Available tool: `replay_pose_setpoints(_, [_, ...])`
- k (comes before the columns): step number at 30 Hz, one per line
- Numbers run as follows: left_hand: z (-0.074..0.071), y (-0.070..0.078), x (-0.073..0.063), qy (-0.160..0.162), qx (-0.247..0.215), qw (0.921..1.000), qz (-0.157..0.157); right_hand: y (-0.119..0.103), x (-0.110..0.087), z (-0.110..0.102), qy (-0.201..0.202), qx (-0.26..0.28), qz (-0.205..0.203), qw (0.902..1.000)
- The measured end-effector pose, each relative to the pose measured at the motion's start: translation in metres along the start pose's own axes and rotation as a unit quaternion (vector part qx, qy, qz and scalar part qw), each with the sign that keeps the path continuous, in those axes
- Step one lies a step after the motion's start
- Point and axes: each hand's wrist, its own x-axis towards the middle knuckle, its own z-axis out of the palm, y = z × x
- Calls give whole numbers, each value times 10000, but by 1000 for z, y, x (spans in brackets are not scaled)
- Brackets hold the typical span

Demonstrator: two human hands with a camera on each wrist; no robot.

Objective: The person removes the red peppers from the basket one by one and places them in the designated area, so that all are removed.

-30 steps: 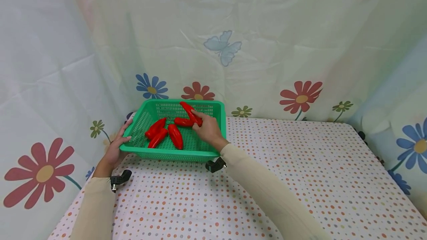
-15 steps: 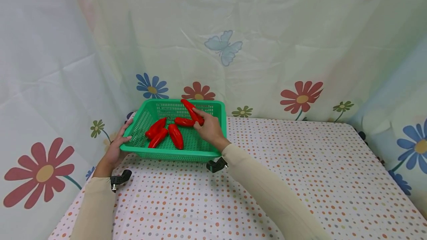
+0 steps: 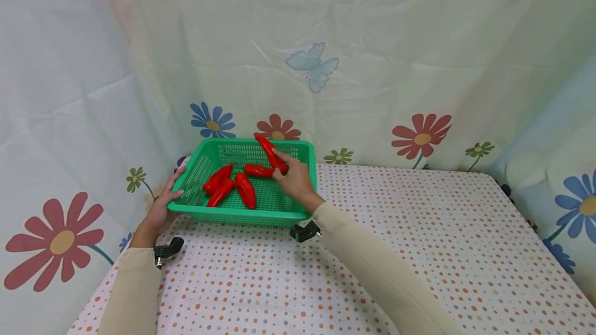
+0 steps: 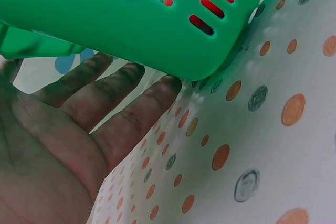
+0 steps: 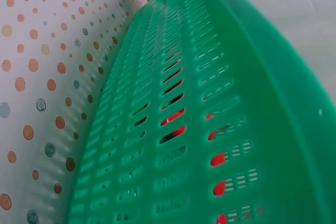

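Note:
My right hand (image 3: pixel 296 177) pinches a long red pepper (image 3: pixel 270 153) between thumb and fingers, over the right part of a green plastic basket (image 3: pixel 242 215). The pepper slants up, its far end above the back rim. Several more red peppers (image 3: pixel 245 190) lie on the basket's floor. In the left wrist view, my left hand (image 4: pixel 68 114) has its fingers straight, their tips touching the basket's outer side. The basket wall (image 5: pixel 173 129) fills the right wrist view and hides my right hand; bits of red show through its slots.
The basket stands at the back left of a table with a dotted cloth (image 3: pixel 410 221). A flowered curtain (image 3: pixel 363 66) hangs behind it and along both sides. Black cameras are strapped at both wrists (image 3: pixel 304 231).
My right hand has moved slightly right, and the held pepper has risen a little, away from the one lying beside it. The left hand and basket have stayed in place.

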Motion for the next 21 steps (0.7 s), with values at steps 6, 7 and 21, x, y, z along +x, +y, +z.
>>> replay_pose_setpoints(6, [0, -1, 0, 35, 74, 10000, -38, 0, -2, -2, 60, 41, -42, 10000])
replay_pose_setpoints(7, [0, 0, 1, 43, 87, 9999, -50, 0, -2, -3, 64, 46, -39, 10000])
replay_pose_setpoints(21, [2, 0, 0, -8, -11, 10000, -4, 1, -6, -7, 170, 189, -17, 9997])
